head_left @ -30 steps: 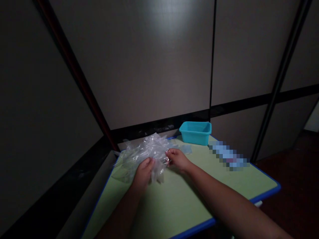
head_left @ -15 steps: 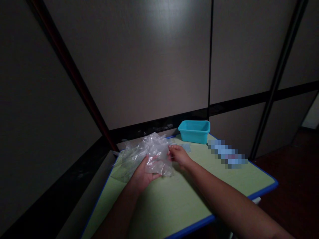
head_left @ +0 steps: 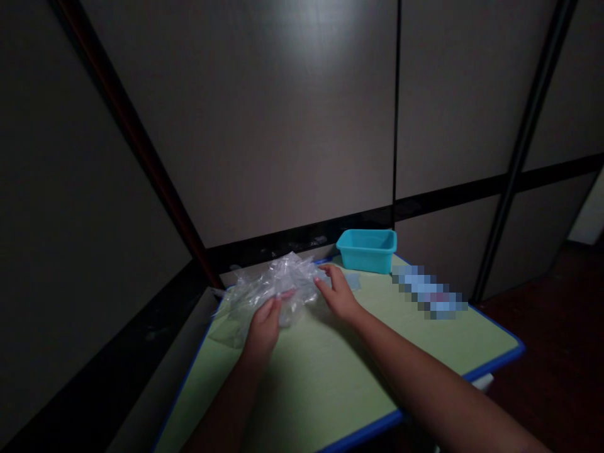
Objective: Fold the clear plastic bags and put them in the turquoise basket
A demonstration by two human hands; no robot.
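A crumpled heap of clear plastic bags (head_left: 267,286) lies at the back left of the table, shiny and partly see-through. My left hand (head_left: 264,324) is closed on the near edge of a clear plastic bag, thumb on top, with fingers faintly visible through or beyond the film. At the heap's right side is my right hand (head_left: 340,297), its thumb and fingers apart with nothing seen between them. Whether its fingertips touch the plastic I cannot tell.
The light green table (head_left: 340,371) has a blue edge. On it stand a turquoise plastic basket (head_left: 367,259) at the back, a flat bluish piece (head_left: 352,280) beside my right hand, and a blurred-out blue item (head_left: 429,292) at right. Dark panels (head_left: 292,145) rise behind.
My right hand has let go of the plastic and its fingers have spread. The bag's near part has been drawn in and bunched at my left hand, which has turned and closed more.
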